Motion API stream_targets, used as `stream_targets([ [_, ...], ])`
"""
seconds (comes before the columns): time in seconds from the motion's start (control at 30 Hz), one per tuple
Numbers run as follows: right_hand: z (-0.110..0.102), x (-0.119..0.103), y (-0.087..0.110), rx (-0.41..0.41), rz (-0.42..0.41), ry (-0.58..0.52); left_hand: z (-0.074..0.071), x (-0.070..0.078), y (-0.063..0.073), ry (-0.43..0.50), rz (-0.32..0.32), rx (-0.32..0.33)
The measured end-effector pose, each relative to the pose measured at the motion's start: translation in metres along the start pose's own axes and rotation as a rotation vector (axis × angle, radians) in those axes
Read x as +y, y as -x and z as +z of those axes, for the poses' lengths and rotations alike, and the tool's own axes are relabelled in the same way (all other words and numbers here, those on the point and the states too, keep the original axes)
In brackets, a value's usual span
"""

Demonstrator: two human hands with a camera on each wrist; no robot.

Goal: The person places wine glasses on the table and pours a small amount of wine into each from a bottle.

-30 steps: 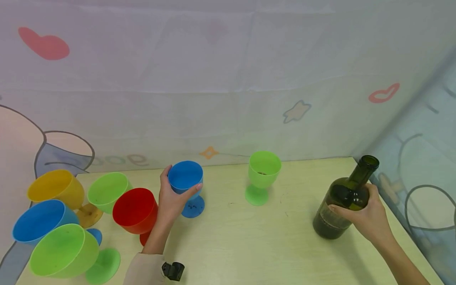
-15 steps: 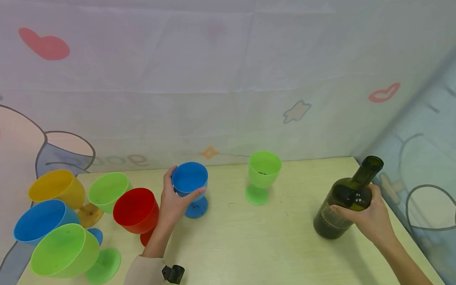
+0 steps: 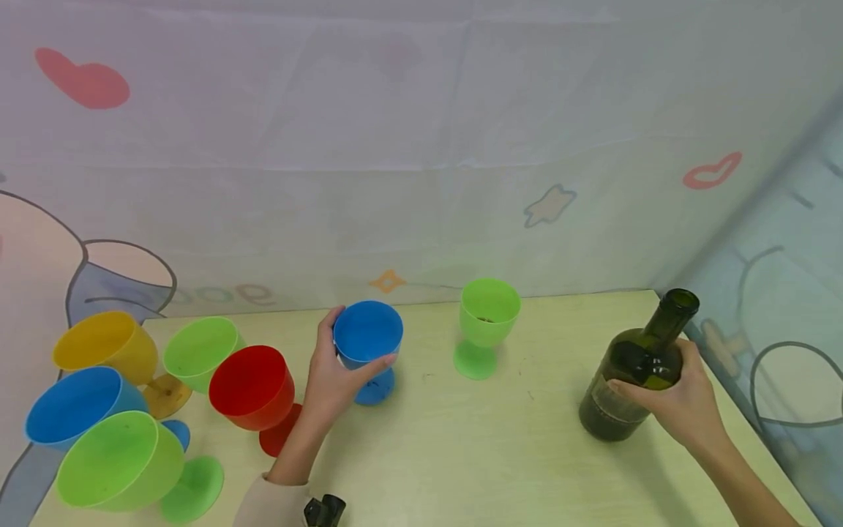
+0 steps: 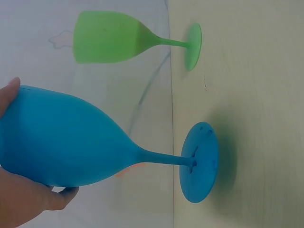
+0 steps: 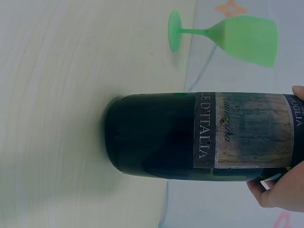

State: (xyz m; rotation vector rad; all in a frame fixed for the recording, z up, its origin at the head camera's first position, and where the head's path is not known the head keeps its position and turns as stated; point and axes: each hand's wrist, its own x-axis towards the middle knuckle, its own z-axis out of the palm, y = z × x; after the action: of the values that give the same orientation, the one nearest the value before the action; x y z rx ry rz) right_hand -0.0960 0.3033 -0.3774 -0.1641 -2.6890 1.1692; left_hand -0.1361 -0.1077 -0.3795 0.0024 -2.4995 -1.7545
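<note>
Around the bowl of a blue plastic goblet (image 3: 367, 333) curl the fingers and thumb of my left hand (image 3: 334, 384). The goblet is upright, and in the left wrist view its round foot (image 4: 199, 162) casts a shadow on the table close by. My right hand (image 3: 688, 410) grips a dark green wine bottle (image 3: 611, 411) round its upper body. The bottle's paper label (image 5: 251, 130) shows in the right wrist view, and its open neck points up. Between the two hands, farther back, a light green goblet (image 3: 489, 315) stands with small dark bits inside.
At the left of the pale table (image 3: 474, 461) is a group of goblets: yellow (image 3: 105, 348), red (image 3: 250, 388), blue (image 3: 85, 406), a front green one (image 3: 118, 461) and a rear green one (image 3: 200, 355). A printed cloth (image 3: 421, 146) hangs behind the table's back edge.
My left hand has moved right with the blue goblet, away from the red one and nearer the standing green goblet. The bottle's neck swayed slightly right and back; its base stayed in place.
</note>
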Motion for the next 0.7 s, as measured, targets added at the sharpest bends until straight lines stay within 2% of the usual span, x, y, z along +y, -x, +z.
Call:
stream_targets([
  [0.33,0.007,-0.008,0.002,-0.024,-0.069,0.006,0.009,0.002,0.006,-0.030,0.094,-0.033],
  [0.7,0.017,-0.017,0.004,-0.036,-0.181,0.006,0.020,0.011,0.018,-0.072,0.123,-0.093],
])
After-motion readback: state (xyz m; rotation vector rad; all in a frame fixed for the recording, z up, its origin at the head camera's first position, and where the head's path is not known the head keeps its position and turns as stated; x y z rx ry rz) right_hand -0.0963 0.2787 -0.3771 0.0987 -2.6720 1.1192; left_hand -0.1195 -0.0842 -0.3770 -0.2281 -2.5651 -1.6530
